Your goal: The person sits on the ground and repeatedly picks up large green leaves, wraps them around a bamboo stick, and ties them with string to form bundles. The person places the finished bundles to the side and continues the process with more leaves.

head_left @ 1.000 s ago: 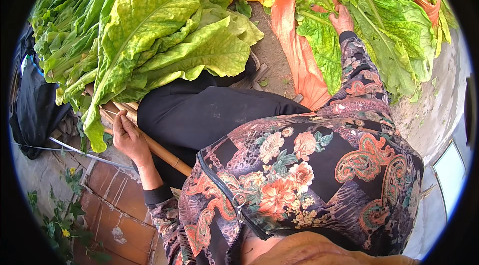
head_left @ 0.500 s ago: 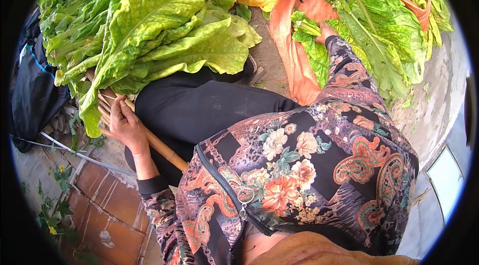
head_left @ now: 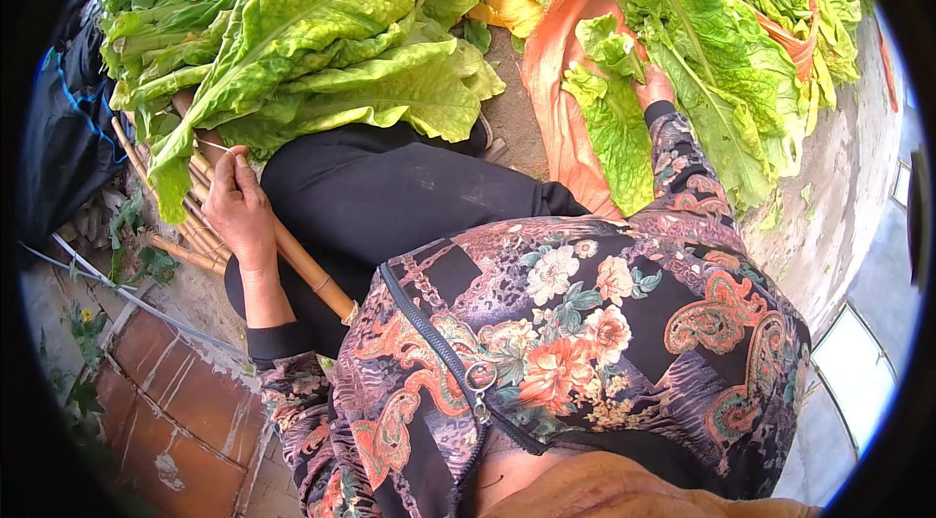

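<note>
Moved: right hand [head_left: 655, 87], further up into the loose leaf pile [head_left: 721, 40] on orange cloth [head_left: 556, 79]; grip hidden, cannot tell. Left hand [head_left: 239, 211]: fingers pinched on thin needle [head_left: 210, 144] at strung leaf bundle [head_left: 322, 40], resting on wooden stick [head_left: 302, 264] across lap.

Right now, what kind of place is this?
Probably an outdoor farmyard spot for sorting harvested leaves: heaps of big green leaves, bare dirt ground, an orange sack, and wooden sticks by the left hand.

Bare ground [head_left: 507, 118] between the stacked leaves [head_left: 322, 40] and orange cloth [head_left: 556, 79] stays passable; leaves crowd both sides.
</note>
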